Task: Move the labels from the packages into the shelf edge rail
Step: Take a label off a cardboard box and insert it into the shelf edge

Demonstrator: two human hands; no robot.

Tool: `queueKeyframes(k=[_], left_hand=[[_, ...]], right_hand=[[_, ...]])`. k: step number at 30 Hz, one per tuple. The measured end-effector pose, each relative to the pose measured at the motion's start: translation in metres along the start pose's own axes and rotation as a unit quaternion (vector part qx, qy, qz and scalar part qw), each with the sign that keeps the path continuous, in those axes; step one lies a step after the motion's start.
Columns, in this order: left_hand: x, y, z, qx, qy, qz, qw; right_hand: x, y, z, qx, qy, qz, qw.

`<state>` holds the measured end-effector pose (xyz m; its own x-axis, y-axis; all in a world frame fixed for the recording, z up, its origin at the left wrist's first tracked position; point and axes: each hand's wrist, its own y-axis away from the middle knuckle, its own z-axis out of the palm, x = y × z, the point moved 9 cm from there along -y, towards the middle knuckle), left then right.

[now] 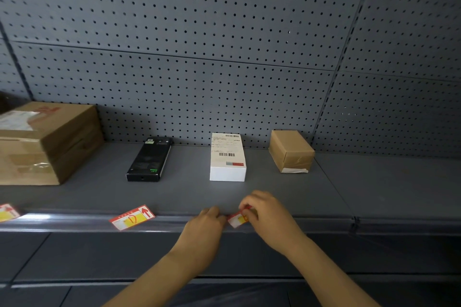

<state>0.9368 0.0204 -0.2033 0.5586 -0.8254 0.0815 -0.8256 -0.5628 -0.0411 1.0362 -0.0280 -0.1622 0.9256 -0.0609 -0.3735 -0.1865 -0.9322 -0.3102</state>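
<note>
A red, white and yellow label (238, 219) sits at the shelf edge rail (174, 223), in front of the white box (227, 157). My left hand (205, 225) pinches its left end and my right hand (268, 214) holds its right end, fingers partly covering it. A second label (132, 217) with a red arrow rests tilted on the rail in front of the black box (149, 159). A third label (7, 212) shows at the far left edge of the rail.
A large cardboard carton (47, 142) stands at the left of the grey shelf (374, 182). A small brown box (291, 151) sits at the right near the pegboard back wall (199, 45). A lower shelf (99, 257) lies below.
</note>
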Motion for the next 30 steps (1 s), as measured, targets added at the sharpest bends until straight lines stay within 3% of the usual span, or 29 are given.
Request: queueKeyframes(k=[13, 20, 30], left_hand=[[-0.003, 0.005, -0.004, 0.014, 0.06, 0.009, 0.998], [-0.023, 0.017, -0.036, 0.077, 0.081, -0.025, 0.993], [-0.103, 0.084, -0.102, 0.149, 0.018, -0.141, 0.979]], right_hand=[[0.002, -0.006, 0.008, 0.018, 0.029, 0.016, 0.999], [0.007, -0.003, -0.027, 0.109, -0.042, 0.068, 0.991], [-0.124, -0.038, -0.005, 0.09, -0.026, -0.086, 0.992]])
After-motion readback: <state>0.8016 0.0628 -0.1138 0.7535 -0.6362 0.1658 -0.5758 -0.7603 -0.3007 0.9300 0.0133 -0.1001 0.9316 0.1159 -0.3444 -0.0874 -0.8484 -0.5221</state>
